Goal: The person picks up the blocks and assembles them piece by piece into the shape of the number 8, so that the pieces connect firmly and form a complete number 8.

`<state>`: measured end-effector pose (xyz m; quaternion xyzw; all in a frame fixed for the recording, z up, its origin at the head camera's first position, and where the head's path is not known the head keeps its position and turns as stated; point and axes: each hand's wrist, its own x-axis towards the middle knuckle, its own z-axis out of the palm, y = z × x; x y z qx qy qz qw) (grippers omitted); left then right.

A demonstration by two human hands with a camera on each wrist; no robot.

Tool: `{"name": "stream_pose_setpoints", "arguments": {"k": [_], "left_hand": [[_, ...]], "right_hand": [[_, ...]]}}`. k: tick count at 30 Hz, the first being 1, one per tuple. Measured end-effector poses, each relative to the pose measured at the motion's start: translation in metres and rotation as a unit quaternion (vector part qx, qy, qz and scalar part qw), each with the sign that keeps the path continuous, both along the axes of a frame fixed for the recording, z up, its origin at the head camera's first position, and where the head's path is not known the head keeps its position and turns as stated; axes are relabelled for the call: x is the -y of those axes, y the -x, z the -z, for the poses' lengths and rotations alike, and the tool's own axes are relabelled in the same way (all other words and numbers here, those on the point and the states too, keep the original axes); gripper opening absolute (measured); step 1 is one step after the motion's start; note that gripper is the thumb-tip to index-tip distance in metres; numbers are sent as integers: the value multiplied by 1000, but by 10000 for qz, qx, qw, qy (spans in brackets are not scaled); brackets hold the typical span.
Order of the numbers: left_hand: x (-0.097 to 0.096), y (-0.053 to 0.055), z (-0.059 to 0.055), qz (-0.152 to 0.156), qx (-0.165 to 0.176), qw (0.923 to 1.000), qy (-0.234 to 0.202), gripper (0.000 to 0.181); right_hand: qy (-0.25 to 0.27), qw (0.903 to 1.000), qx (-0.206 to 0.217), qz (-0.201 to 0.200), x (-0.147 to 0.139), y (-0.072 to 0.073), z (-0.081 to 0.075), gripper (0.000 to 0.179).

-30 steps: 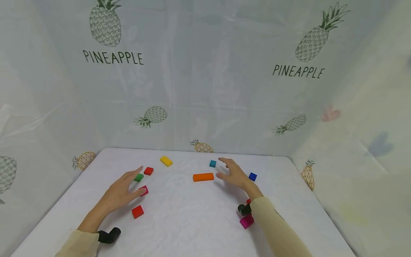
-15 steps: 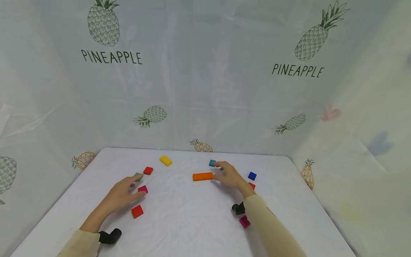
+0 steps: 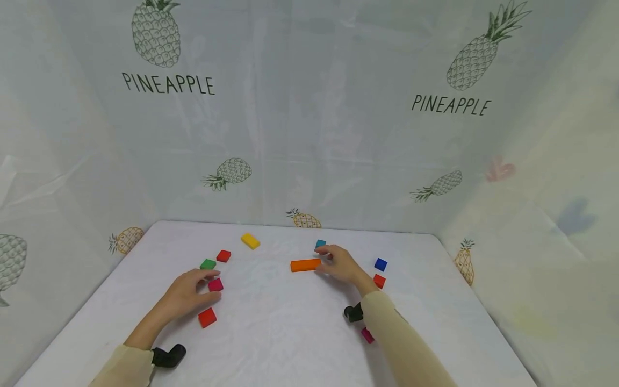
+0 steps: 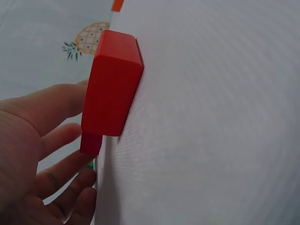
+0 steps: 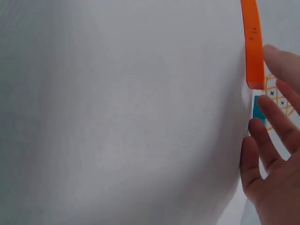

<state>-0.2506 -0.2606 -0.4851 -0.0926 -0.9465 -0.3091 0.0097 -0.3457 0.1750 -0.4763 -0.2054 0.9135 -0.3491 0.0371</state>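
Nearest me on the desk (image 3: 290,333), on the right-edge side, a magenta block (image 3: 367,335) shows partly behind my right sleeve (image 3: 401,333); farther off, on the left-edge side, sits a red block (image 3: 207,317). Past it my left grip (image 3: 185,296) is released, a pink block (image 3: 215,285) showing between thumb and fingers; I cannot tell if they touch it. My right grip (image 3: 340,264), also released, has its thumb by the right end of an orange bar (image 3: 304,265) and its fingers near a teal cube (image 3: 320,243), contact unclear. A yellow block (image 3: 250,241) lies by the far edge.
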Motion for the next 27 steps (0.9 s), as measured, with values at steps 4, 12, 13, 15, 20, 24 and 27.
{"name": "stream_pose_setpoints", "arguments": {"k": [4, 12, 13, 15, 20, 24, 27], "left_hand": [[1, 0, 2, -38, 41, 10000, -19, 61], [1, 1, 2, -85, 40, 9999, -43, 56], [1, 1, 2, -96, 23, 9999, -46, 55], [1, 1, 2, -121, -8, 9999, -53, 53], [1, 1, 2, -182, 5, 9998, -124, 47], [0, 0, -1, -227, 80, 9996, -166, 46], [-1, 0, -2, -247, 108, 9995, -159, 46]], "right_hand": [[-6, 10000, 13, -22, 3, 2, 3, 47], [-25, 10000, 55, -23, 10, 4, 5, 42], [-54, 10000, 48, -8, 11, 5, 5, 41], [-90, 10000, 33, 9, 12, 5, 5, 40], [-126, 9999, 39, 79, 15, 5, 5, 35], [-161, 9998, 37, 118, 15, 5, 5, 33], [-153, 9998, 48, 149, 16, 4, 6, 31]]}}
